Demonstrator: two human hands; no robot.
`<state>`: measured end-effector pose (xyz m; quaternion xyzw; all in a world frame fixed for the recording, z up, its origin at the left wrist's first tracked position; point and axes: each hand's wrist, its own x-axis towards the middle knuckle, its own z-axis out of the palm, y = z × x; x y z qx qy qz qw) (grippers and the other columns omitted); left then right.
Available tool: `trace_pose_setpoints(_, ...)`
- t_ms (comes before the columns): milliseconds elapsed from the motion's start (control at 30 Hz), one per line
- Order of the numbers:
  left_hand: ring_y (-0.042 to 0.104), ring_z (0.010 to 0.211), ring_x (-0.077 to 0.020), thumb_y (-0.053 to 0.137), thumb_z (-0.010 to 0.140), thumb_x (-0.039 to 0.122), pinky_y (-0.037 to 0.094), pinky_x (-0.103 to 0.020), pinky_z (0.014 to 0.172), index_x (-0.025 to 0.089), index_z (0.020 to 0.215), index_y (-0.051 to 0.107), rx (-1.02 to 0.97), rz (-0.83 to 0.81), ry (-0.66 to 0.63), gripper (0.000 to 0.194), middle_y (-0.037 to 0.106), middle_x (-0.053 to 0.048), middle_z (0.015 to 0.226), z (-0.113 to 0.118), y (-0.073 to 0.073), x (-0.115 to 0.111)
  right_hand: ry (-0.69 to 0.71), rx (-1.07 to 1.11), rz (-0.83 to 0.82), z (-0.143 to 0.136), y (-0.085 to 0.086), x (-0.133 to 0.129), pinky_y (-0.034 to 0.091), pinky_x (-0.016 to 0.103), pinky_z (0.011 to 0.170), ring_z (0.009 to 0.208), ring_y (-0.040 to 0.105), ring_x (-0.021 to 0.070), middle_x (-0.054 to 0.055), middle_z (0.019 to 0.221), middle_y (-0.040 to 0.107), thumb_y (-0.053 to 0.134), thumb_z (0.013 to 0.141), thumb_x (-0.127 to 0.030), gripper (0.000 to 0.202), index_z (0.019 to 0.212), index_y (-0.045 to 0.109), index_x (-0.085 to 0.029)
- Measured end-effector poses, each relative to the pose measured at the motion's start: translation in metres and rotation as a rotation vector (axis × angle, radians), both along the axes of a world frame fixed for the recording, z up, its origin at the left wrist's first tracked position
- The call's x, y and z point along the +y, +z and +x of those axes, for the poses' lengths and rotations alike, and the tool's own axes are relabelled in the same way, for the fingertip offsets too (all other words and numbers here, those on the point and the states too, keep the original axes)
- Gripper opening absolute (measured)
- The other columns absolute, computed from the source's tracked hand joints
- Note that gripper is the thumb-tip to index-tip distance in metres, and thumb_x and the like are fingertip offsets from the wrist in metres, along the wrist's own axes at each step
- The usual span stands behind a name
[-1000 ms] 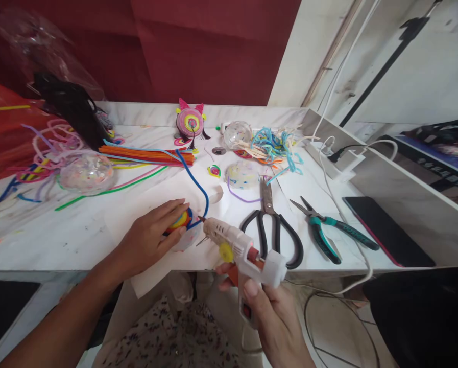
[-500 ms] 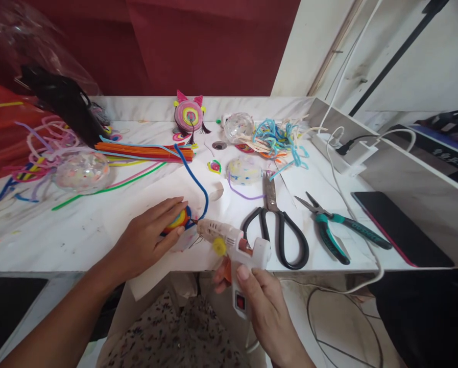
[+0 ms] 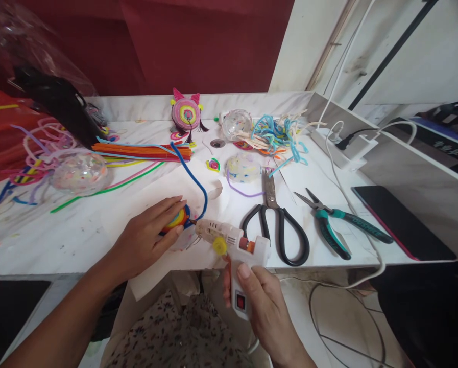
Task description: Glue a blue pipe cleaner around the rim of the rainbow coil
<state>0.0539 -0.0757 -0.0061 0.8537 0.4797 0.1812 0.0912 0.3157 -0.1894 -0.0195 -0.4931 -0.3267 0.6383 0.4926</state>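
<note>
1. Over the feed, I have the left hand (image 3: pixel 146 240) pinching the rainbow-coloured disc (image 3: pixel 178 219) between thumb and fingers — near the front edge of the tabletop (image 3: pixel 60 245).
2. My right hand (image 3: pixel 267 296) is wrapped around the glue gun (image 3: pixel 238 255), nozzle at the blue pipe cleaner (image 3: pixel 191 176) beside the disc — touching or not, I cannot tell.
3. Scissors (image 3: pixel 270 197) and pliers (image 3: pixel 324 210) lie towards the front-right corner.
4. 1 pink eared figure (image 3: pixel 185 115) sits by the back edge.
</note>
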Motion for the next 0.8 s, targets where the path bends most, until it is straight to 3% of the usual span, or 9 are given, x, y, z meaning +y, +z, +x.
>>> trace_pose_setpoints(233, 0.063, 0.157, -0.0344, 0.036, 0.117, 0.071, 0.052, -0.047, 0.133, 0.023, 0.166, 0.062, 0.012, 0.073, -0.02, 0.074, 0.063, -0.01, 0.172, -0.001, -0.003, 0.001, -0.007, -0.04, -0.042, 0.001, 0.002, -0.005, 0.048, 0.029, 0.065, 0.065, 0.061, 0.0177, 0.004, 0.068, 0.068, 0.079, 0.085, -0.091, 0.075, 0.074, 0.074, -0.017)
trace_pose_setpoints(600, 0.063, 0.157, -0.0342, 0.035, 0.116, 0.073, 0.052, -0.048, 0.133, 0.023, 0.164, 0.064, 0.006, 0.06, -0.015, 0.075, 0.064, -0.01, 0.171, -0.001, -0.001, 0.0, -0.005, -0.101, -0.031, 0.002, -0.002, -0.006, 0.048, 0.03, 0.064, 0.064, 0.062, 0.0181, 0.004, 0.068, 0.068, 0.073, 0.086, -0.096, 0.08, 0.076, 0.076, -0.017)
trace_pose_setpoints(800, 0.062, 0.158, -0.0356, 0.037, 0.116, 0.071, 0.052, -0.051, 0.133, 0.028, 0.167, 0.061, 0.019, 0.054, -0.015, 0.071, 0.063, -0.007, 0.173, -0.002, -0.001, 0.001, -0.023, -0.12, 0.007, 0.002, -0.01, -0.003, 0.047, 0.029, 0.064, 0.065, 0.061, 0.0176, 0.004, 0.068, 0.068, 0.07, 0.092, -0.093, 0.077, 0.077, 0.077, -0.017)
